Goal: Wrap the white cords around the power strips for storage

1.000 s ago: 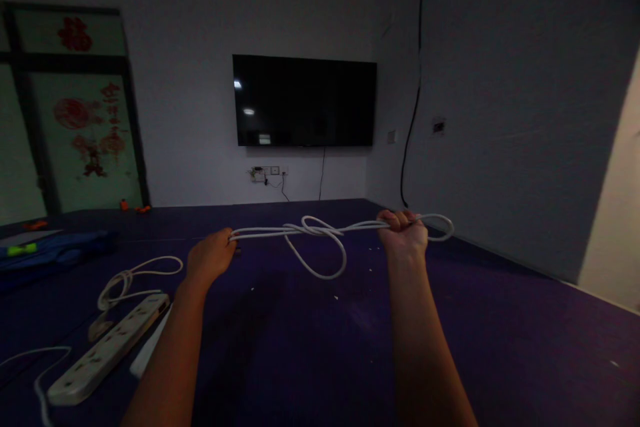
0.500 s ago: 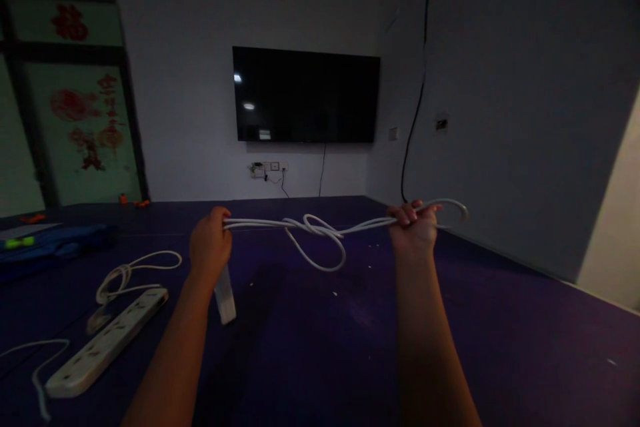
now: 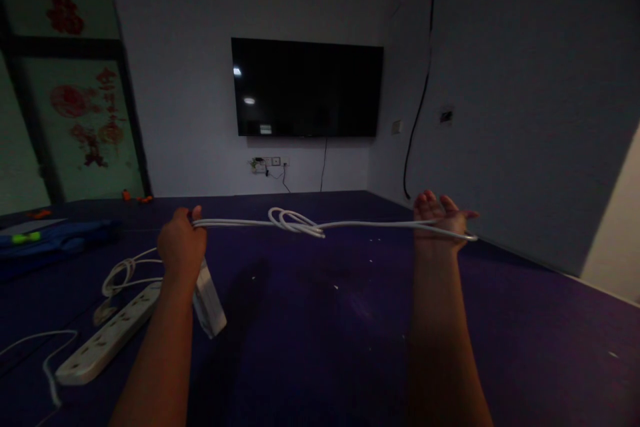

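Between my hands stretches a doubled white cord (image 3: pixel 370 224), with a loose knot of loops (image 3: pixel 295 221) near its middle. My left hand (image 3: pixel 183 243) is closed around the cord's left part. Below that hand hangs a long white box-shaped piece (image 3: pixel 210 303); its upper end is hidden by the hand, and its kind cannot be made out. My right hand (image 3: pixel 440 223) is open, palm turned up and fingers apart, with the cord's end loop lying across the palm and past the thumb side.
A white power strip (image 3: pixel 110 337) with its coiled cord (image 3: pixel 123 273) lies on the purple surface (image 3: pixel 320 347) at left. Blue cloth (image 3: pixel 65 240) lies farther left. A television (image 3: pixel 307 88) hangs on the far wall, and a dark cable (image 3: pixel 420 100) dangles at right.
My hands have moved farther apart, pulling the cord straighter and drawing the loops in the middle tighter. The right hand's fingers have opened from around the cord.
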`<state>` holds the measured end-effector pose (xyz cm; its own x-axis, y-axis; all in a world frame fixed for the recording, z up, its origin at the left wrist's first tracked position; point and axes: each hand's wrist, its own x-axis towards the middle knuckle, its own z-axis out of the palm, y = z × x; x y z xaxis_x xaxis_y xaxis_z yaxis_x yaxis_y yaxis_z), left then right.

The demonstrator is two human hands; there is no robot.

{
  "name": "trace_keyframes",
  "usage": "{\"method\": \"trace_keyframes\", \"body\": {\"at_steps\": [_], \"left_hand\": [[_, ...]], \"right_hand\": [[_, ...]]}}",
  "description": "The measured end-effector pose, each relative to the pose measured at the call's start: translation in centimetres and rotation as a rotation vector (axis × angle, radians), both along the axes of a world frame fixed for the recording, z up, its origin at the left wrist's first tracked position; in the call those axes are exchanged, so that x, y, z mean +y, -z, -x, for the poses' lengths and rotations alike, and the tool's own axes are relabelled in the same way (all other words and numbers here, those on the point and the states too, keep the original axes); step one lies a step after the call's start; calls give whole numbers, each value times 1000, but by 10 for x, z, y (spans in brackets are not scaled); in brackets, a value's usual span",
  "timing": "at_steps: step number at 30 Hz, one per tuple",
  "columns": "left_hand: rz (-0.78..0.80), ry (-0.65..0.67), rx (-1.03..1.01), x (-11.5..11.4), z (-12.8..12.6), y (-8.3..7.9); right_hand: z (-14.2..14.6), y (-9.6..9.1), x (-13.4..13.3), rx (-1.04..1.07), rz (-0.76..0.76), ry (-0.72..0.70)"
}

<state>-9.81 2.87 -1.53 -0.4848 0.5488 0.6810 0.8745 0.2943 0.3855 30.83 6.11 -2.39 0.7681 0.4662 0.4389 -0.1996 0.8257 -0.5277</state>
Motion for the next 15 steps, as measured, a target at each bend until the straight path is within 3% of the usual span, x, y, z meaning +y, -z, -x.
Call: {"method": "trace_keyframes", "body": {"at_steps": [3, 8, 12, 15], "left_hand": [[11, -72, 21, -2, 1, 1], [54, -5, 34, -11, -3, -5], [43, 10, -5, -20, 4, -12], [4, -7, -13, -28, 10, -18]], "right_hand": [[-13, 0, -7, -3, 0, 102], [-9, -7, -21, 249, 1, 30], [-1, -1, -20, -118, 167, 74], [2, 11, -15, -418, 327, -4]]}}
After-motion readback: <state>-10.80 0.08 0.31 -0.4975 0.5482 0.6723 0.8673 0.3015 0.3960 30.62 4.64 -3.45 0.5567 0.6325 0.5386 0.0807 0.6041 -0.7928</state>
